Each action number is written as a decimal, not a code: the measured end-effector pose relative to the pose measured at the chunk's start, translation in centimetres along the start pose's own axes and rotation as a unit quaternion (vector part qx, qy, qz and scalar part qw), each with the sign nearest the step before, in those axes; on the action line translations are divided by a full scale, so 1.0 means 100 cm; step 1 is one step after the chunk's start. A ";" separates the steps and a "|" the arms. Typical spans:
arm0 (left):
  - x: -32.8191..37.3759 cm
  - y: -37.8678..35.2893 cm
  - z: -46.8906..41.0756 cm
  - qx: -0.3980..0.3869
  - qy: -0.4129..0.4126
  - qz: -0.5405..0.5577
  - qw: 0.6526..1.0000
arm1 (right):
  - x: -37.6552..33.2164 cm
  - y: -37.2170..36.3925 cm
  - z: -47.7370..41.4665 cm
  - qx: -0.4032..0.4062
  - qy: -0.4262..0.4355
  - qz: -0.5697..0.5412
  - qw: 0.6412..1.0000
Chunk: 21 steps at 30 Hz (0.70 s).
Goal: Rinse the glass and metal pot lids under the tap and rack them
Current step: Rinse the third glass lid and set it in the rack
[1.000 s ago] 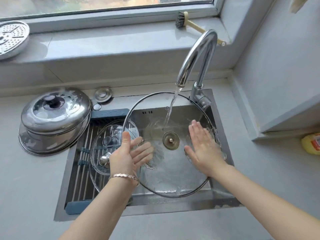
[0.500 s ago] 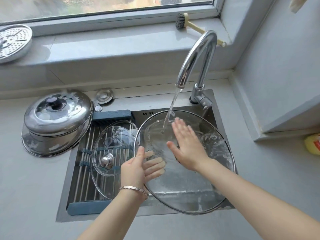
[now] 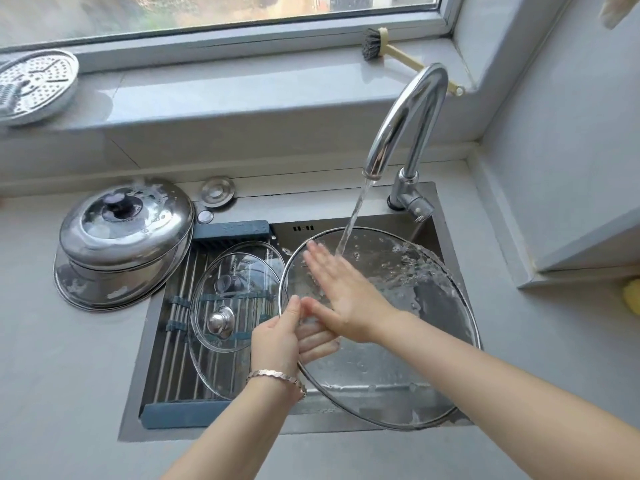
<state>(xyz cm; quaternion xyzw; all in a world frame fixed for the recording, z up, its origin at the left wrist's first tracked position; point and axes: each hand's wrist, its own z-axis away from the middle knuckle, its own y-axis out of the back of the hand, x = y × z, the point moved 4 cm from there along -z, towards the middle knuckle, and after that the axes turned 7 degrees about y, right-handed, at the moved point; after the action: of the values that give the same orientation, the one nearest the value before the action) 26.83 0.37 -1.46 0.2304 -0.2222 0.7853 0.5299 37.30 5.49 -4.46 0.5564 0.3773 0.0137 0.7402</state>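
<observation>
Head view, looking down into the sink [image 3: 446, 237]: large glass lid [image 3: 408, 341] held tilted over the basin under the running tap [image 3: 408, 116], stream landing near its far upper rim; left hand [image 3: 280, 337] gripping the lid's near-left edge, thumb on top and fingers seen through the glass beneath; right hand [image 3: 343, 289] flat and open on the wet surface, palm down, grasping nothing.

Best done by sweeping the open palm across the whole face while turning the rim through the stream; worth keeping the slope toward the basin so run-off stays inside; a firm pinch on the slick metal band advised, judged slippery.

Already lying on the roll-up rack [image 3: 176, 341] across the sink's left half: a smaller glass lid [image 3: 235, 299], knob up, apparently over another; little bare rack left, so placement likely tight. On the counter just left, domed metal lid [image 3: 124, 230], sudsy, resting on a steel basin, probably still unrinsed. On the sill, perforated steamer plate [image 3: 34, 84] and dish brush [image 3: 374, 45], clear of the work.
</observation>
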 end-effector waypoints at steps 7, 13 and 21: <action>0.002 -0.002 0.001 0.012 -0.005 -0.010 1.000 | -0.003 -0.004 0.003 0.006 -0.008 -0.022 1.000; 0.027 0.002 -0.001 0.024 -0.040 -0.077 0.996 | 0.066 0.002 0.029 0.013 -0.195 -0.009 0.981; 0.083 -0.013 0.011 0.117 -0.271 -0.455 0.840 | 0.106 -0.044 0.083 -0.058 -0.399 -0.085 0.911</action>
<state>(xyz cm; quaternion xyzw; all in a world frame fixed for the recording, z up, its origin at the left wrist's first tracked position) 25.43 6.20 4.52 0.5692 -0.1334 0.3822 0.7156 47.89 1.73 -13.14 0.4375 0.0950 -0.2509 0.8583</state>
